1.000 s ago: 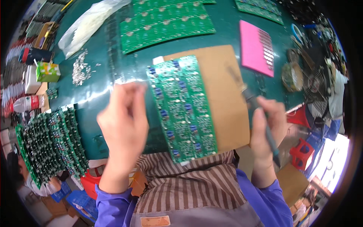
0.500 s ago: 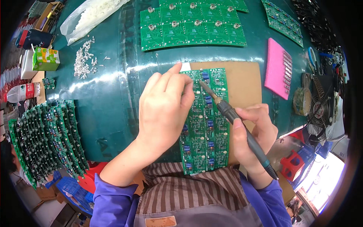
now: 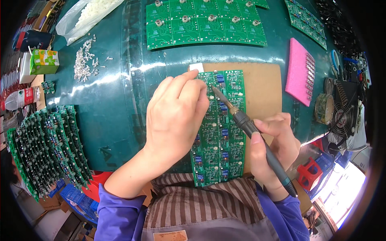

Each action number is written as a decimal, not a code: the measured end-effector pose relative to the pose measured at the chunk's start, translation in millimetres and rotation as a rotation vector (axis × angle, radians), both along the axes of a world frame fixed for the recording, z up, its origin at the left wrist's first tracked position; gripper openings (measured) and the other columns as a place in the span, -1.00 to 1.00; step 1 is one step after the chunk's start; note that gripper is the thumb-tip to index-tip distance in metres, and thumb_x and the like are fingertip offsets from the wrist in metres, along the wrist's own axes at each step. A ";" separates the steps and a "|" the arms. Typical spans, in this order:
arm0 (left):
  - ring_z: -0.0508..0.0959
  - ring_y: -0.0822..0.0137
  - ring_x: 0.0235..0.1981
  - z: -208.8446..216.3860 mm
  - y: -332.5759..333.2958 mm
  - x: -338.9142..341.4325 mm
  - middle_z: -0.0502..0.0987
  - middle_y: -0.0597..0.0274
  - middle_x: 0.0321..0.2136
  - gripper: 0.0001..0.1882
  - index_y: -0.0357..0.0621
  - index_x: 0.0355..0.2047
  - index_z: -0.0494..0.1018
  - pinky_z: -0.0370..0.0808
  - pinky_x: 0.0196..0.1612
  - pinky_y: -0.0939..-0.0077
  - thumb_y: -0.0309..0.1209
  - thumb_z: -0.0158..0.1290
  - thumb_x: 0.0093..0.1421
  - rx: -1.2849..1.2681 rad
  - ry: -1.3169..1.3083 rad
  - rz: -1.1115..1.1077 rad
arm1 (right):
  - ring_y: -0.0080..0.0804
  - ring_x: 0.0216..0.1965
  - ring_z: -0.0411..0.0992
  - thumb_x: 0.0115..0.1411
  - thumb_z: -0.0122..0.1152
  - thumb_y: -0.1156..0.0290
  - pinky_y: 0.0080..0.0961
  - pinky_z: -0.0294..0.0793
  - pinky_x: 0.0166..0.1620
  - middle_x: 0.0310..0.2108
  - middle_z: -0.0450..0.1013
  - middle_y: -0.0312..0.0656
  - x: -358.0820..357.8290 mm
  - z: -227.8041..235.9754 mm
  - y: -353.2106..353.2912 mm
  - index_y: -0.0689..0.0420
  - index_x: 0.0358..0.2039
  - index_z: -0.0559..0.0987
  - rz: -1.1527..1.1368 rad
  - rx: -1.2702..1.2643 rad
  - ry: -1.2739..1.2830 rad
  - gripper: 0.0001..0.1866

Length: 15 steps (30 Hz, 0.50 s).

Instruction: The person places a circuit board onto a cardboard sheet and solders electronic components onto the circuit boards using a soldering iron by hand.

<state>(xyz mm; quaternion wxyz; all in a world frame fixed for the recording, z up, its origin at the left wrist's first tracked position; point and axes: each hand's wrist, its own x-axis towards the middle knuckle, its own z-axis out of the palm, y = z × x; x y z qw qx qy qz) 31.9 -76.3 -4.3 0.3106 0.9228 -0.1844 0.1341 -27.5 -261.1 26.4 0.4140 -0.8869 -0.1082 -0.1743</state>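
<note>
Green and glossy, lying flat along the left part of the brown card at the near edge of the table — straight to the board. Looks light and stiff, likely thin with little give; probably apt to crack if bent, and crowded enough on top to suffer from a careless press. Best taken by the long edges, one hand to each side, clear of the raised parts. May slide easily on smooth card, so worth steadying.

Now to the looks: long, narrow, pointing lengthwise at the body, dotted all over with tiny parts, with blue cylinders in columns and small whitish bits among them. Reaches down as far as the striped apron.

On to the hands, apart but close. Curls over the upper left of the board with the left hand, fingers bent inward, fingertips tucked out of sight — no telling from here whether pinching anything. Grips the iron in the right hand, thumb and fingers around the dark handle, tip slanting to the upper part of the board, just beside the left fingers; contact too small to judge.
</note>
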 end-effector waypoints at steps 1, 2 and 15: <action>0.59 0.12 -0.31 -0.4 0.0 -0.2 0.61 0.09 -0.26 -0.85 -0.21 -0.41 0.51 0.52 -0.25 0.35 -0.59 0.21 -0.03 -0.015 0.007 0.001 | -0.35 -0.59 0.45 -0.14 0.25 0.57 -0.43 0.31 -0.32 -0.59 0.47 -0.19 0.1 0.0 0.2 0.27 -0.47 0.53 -0.003 -0.002 -0.003 -0.84; 0.59 0.13 -0.31 -0.6 0.1 -0.4 0.61 0.09 -0.26 -0.85 -0.21 -0.41 0.51 0.52 -0.25 0.35 -0.59 0.21 -0.03 -0.030 0.013 0.002 | -0.35 -0.59 0.45 -0.14 0.25 0.57 -0.43 0.31 -0.32 -0.59 0.47 -0.19 -0.1 0.1 -0.3 0.27 -0.47 0.53 -0.003 -0.002 -0.003 -0.84; 0.53 0.09 -0.35 -3.7 1.5 -1.2 0.57 0.03 -0.22 -0.83 -0.24 -0.36 0.49 0.51 -0.23 0.29 -0.55 0.18 -0.02 -0.007 0.003 -0.028 | -0.34 -0.60 0.43 -0.13 0.26 0.55 -0.43 0.30 -0.33 -0.59 0.48 -0.17 0.3 -2.7 -1.5 0.28 -0.47 0.52 0.007 0.004 -0.018 -0.84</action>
